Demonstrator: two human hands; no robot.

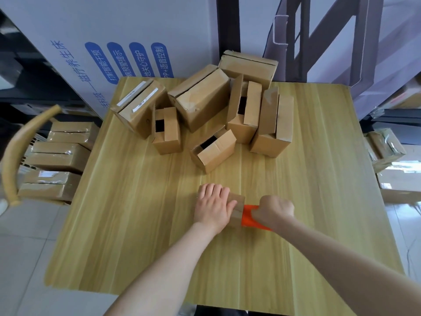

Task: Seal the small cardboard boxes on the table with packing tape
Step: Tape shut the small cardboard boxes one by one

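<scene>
My left hand, fingers flat, pins box to bench; my right hand grasps tape dispenser beside them, for sealing

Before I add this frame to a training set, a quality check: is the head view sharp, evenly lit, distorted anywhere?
Head view: wide-angle distortion bows the edges of the table; light is soft and even, with only faint shadows beside the left hand and right hand; the box being taped and the orange tape dispenser read sharp; the floor at far right is washed out by glare.
</scene>
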